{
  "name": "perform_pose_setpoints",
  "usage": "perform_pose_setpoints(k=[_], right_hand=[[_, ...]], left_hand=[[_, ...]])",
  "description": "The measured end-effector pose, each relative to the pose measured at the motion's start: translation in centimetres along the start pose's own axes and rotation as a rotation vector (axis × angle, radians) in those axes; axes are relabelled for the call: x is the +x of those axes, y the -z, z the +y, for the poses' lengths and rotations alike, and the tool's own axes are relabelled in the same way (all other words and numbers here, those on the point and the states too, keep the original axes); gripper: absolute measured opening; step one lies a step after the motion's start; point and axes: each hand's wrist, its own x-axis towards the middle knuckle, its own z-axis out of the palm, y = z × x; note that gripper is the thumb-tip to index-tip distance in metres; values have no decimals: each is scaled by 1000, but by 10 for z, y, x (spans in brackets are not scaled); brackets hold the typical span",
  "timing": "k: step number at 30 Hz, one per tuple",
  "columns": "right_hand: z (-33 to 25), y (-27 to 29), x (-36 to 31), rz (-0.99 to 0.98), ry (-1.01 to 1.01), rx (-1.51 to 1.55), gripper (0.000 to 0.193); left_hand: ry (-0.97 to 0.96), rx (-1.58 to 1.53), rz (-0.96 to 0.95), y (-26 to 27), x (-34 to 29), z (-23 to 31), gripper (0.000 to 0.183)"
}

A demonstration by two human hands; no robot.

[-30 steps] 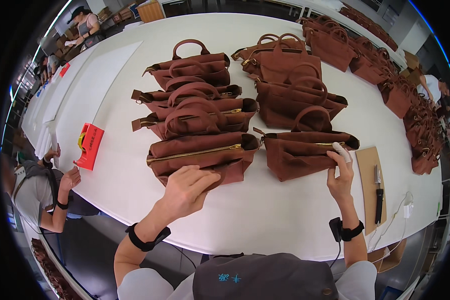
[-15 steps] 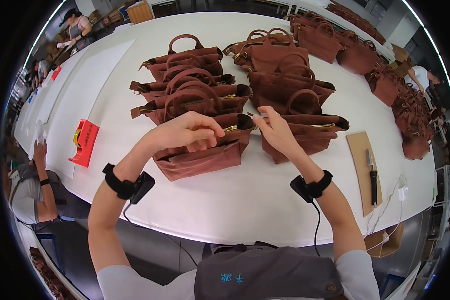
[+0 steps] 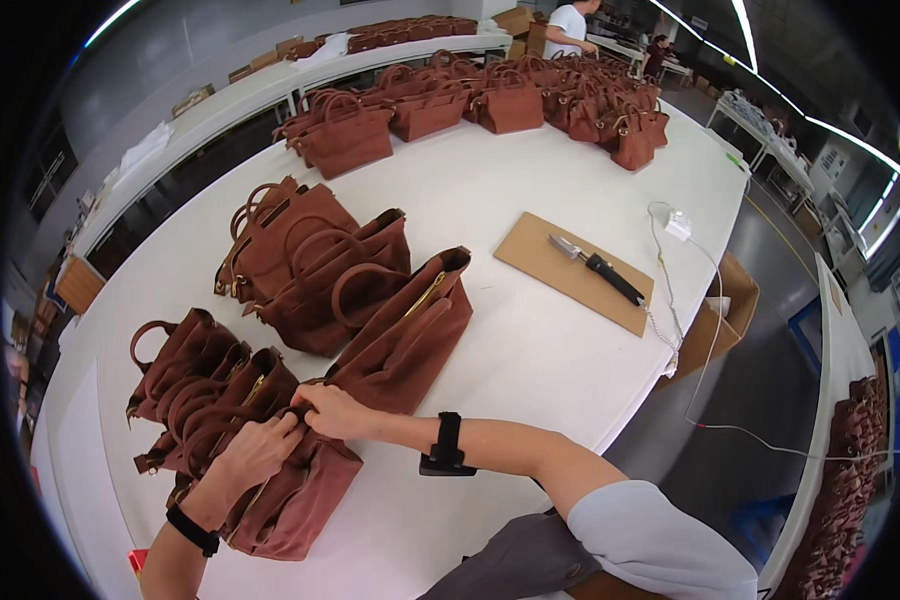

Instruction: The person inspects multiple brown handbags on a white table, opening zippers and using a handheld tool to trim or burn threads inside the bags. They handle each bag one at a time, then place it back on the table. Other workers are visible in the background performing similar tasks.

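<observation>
Handbag (image 3: 310, 500) under left hand (image 3: 257, 452) (right hand (image 3: 334, 412) adjoining).

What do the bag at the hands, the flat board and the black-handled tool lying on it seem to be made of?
The bag: probably leather, maybe imitation; reddish-brown, matte, with soft creases. The board: likely cardboard or fibreboard; plain tan and dull. The tool's pointed end: apparently metal, grey with a sheen; its handle: perhaps plastic, black and smooth.

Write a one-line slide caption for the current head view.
Left hand and right hand close together at a reddish-brown bag on a white table, more bags beyond.
</observation>
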Motion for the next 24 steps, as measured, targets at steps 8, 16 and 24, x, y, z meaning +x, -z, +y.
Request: perform_pose_setpoints(k=[8,16,24], right_hand=[[9,3,-1,21,-12,-27,24],[6,5,0,167,-88,-158,21],[6,8,6,116,-76,-189,25]], left_hand=[[-36,-3,156,-24,-3,-7,32],[23,-124,259,0,-61,20,24],[569,-244,290,-26,-232,102,25]])
